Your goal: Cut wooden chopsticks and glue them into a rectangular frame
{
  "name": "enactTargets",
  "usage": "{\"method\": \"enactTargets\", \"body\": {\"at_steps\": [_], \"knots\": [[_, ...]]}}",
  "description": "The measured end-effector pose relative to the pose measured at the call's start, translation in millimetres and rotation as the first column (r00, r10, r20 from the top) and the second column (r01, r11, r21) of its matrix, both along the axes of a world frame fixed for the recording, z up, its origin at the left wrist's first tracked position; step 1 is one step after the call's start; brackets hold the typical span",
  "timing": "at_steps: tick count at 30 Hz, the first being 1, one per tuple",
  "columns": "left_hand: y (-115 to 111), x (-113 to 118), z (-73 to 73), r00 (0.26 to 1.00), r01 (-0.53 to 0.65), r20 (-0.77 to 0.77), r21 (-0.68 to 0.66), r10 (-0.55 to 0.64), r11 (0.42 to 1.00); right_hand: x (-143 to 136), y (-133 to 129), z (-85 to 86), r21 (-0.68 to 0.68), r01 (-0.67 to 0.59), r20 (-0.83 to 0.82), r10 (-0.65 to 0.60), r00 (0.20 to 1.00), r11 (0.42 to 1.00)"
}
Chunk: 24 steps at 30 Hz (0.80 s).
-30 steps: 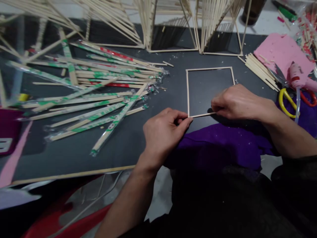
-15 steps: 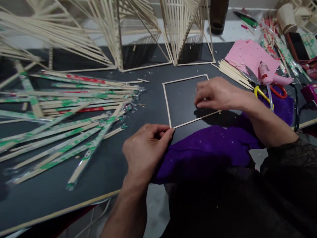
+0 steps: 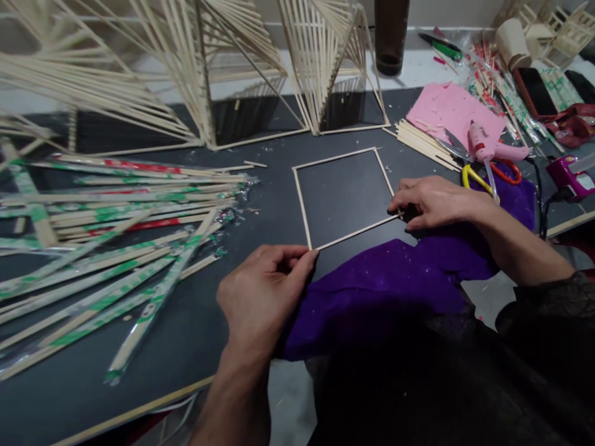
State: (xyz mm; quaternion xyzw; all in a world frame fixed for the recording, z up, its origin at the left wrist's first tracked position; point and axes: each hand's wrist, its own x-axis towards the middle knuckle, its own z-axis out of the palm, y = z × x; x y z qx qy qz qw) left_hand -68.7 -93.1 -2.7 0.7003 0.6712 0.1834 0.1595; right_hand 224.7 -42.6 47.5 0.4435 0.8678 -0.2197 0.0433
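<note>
A square frame of thin wooden sticks (image 3: 301, 207) lies flat on the dark table. My left hand (image 3: 263, 288) pinches its near left corner between thumb and fingertips. At the near right corner, my right hand (image 3: 430, 201) has its fingertips on the joint, where a short stick end pokes out; the thumb lies a little below. Purple cloth (image 3: 362, 291) spreads over the table edge below the frame, under my forearms. Right of my right hand sit a pink glue gun (image 3: 483, 142) and scissors with yellow and red handles (image 3: 476, 179).
Wrapped chopsticks (image 3: 125, 248) cover the left side of the table. Large stick structures (image 3: 320, 74) stand along the back, near a dark bottle (image 3: 391, 37). Bare sticks (image 3: 425, 147) and pink cloth (image 3: 453, 111) lie at the right, with a phone (image 3: 534, 91) beyond.
My right hand has come down from above the frame's right side to its near right corner. The left hand keeps its hold on the near left corner. The view has shifted slightly.
</note>
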Motion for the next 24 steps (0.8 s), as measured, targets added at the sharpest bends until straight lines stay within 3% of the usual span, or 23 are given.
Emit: {"method": "enactTargets", "body": {"at_steps": [11, 24], "knots": [[0.6, -0.1, 0.0, 1.000, 0.002, 0.013, 0.033, -0.002, 0.999, -0.4, -1.5, -5.4, 0.042, 0.043, 0.011, -0.043, 0.999, 0.998], [1.2, -1.0, 4.7, 1.000, -0.011, 0.008, -0.079, 0.012, 0.997, 6.5, 1.4, -10.5, 0.016, 0.086, -0.072, -0.084, 0.994, 0.996]]}}
